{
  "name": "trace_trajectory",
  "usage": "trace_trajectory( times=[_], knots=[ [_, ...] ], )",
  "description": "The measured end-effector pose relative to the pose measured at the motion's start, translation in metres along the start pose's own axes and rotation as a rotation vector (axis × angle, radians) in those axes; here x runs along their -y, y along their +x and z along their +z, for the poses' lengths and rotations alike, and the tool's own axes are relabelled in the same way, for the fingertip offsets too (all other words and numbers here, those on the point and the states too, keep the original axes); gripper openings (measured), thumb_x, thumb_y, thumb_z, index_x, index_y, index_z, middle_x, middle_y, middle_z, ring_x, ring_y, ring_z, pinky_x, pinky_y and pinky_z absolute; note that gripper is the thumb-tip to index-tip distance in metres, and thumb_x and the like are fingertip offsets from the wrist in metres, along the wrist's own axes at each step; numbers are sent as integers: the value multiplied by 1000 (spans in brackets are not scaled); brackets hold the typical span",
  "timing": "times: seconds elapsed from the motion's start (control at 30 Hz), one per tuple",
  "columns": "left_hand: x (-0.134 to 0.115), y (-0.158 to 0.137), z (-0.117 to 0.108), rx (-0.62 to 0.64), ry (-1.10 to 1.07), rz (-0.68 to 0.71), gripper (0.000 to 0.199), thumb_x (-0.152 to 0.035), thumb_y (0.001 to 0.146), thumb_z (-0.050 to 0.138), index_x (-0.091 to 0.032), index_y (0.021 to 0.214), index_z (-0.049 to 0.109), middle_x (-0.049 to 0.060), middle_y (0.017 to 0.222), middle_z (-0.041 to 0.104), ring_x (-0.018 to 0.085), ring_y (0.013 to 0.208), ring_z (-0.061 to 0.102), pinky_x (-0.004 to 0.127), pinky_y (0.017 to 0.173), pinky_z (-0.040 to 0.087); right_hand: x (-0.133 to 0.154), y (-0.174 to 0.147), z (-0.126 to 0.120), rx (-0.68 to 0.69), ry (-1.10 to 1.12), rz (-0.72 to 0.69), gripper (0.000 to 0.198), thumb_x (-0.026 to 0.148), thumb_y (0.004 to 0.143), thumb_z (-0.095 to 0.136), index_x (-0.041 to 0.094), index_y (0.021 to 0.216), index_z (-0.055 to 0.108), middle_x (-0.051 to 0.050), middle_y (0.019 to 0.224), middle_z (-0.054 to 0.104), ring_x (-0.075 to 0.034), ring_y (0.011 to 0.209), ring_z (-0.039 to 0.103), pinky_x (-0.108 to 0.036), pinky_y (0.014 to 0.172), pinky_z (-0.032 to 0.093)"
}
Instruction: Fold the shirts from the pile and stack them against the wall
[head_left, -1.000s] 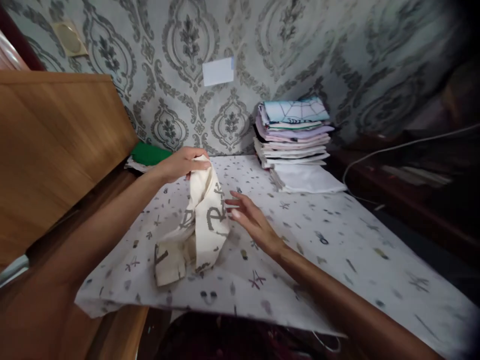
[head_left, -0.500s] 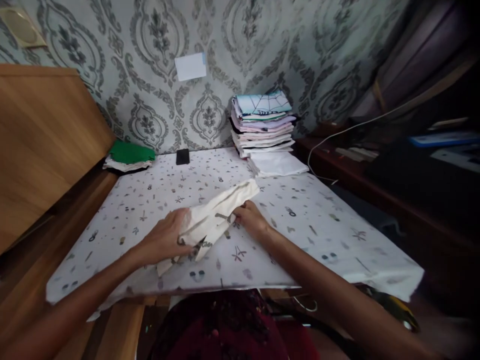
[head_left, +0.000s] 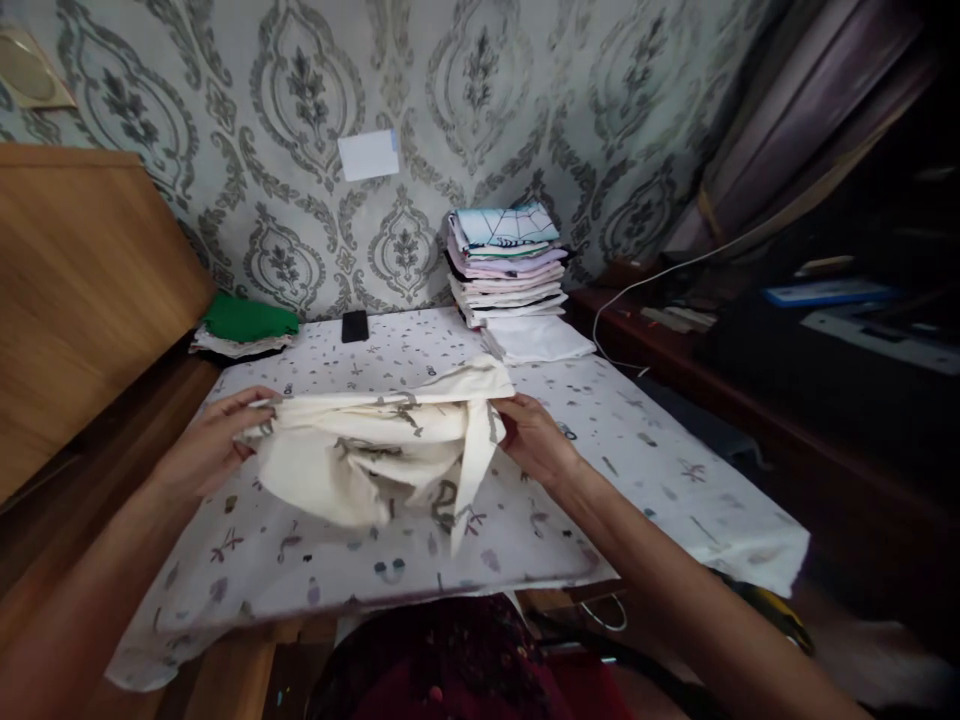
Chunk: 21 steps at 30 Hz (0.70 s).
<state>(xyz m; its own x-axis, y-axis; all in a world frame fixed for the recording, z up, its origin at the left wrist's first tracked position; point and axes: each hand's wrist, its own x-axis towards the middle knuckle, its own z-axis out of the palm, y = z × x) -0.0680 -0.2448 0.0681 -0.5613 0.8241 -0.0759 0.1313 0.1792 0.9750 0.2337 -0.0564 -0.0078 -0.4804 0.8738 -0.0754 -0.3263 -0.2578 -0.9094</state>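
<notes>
A cream cloth garment (head_left: 322, 480) with dark printed markings is stretched between my two hands above the table. My left hand (head_left: 206, 445) pinches its left end between thumb and fingers. At the other end, my right hand (head_left: 536, 435) grips the cloth, its fingertips partly hidden behind the fabric. The lower part hangs in loose folds, and a narrow strip dangles near my right hand. What kind of garment it is I cannot make out.
A patterned white cloth covers the table (head_left: 645, 490). At the back right stands a tall stack of folded clothes (head_left: 506, 270), with a folded white cloth (head_left: 540, 338) before it. A black phone-like object (head_left: 355, 326) and a green-topped pile (head_left: 251, 318) lie back left.
My left hand has moved left and drawn the garment out wide. The bunched cloth now spans between both hands, its folds hanging down. The view has shifted slightly.
</notes>
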Motion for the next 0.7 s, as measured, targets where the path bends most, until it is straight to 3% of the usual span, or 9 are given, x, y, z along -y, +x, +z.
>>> trace_trajectory(
  times=[0.07,0.13,0.23,0.33,0.4,0.5,0.6,0.7],
  knots=[
    [-11,17,1,-44,-63,0,45,-39,51,79,-20,88,62,-3,73,62,11,58,54,20,51,42,15,5,-6,30,-39,-24,24,31,62,79,19,80,69,-4,77,73,-18,69,66,-28,64,53],
    [-9,39,5,-60,12,6,46,-44,51,79,-21,88,62,-1,76,63,13,61,57,22,51,43,21,18,-16,39,-129,-32,26,34,62,78,19,81,68,-4,77,72,-19,72,67,-30,66,53],
    [21,70,12,-89,325,29,43,-52,57,71,-21,85,59,0,78,63,18,68,60,26,54,46,12,40,-40,-104,-401,-118,29,37,68,71,20,91,66,-4,80,70,-21,77,67,-33,68,53],
    [59,79,19,-115,623,191,39,-53,67,60,-22,90,57,4,89,65,22,81,63,32,67,50,-4,49,-63,-235,-762,-329,34,35,76,62,21,106,63,-7,96,69,-23,88,65,-37,74,53],
    [75,73,26,-35,720,285,35,-52,77,52,-22,94,58,5,95,66,23,86,63,33,74,50,-9,47,-70,-155,-972,-437,33,33,83,57,20,112,62,-9,104,68,-24,92,64,-38,77,53],
    [81,59,41,105,848,351,32,-47,88,44,-23,100,61,7,102,66,23,91,62,35,81,49,-7,44,-63,114,-1273,-484,31,27,88,53,19,117,62,-10,110,66,-24,97,63,-37,82,52],
    [77,55,53,116,958,375,34,-45,90,42,-24,107,62,8,111,64,27,101,60,37,87,48,-1,50,-48,294,-1602,-437,40,17,87,54,18,127,59,-13,123,61,-26,104,62,-35,82,51],
    [75,63,56,81,994,353,37,-44,91,40,-23,112,61,9,111,63,28,104,59,37,86,48,4,61,-42,326,-1778,-368,37,11,89,50,18,123,63,-13,125,61,-26,101,63,-32,76,49]
  ],
)
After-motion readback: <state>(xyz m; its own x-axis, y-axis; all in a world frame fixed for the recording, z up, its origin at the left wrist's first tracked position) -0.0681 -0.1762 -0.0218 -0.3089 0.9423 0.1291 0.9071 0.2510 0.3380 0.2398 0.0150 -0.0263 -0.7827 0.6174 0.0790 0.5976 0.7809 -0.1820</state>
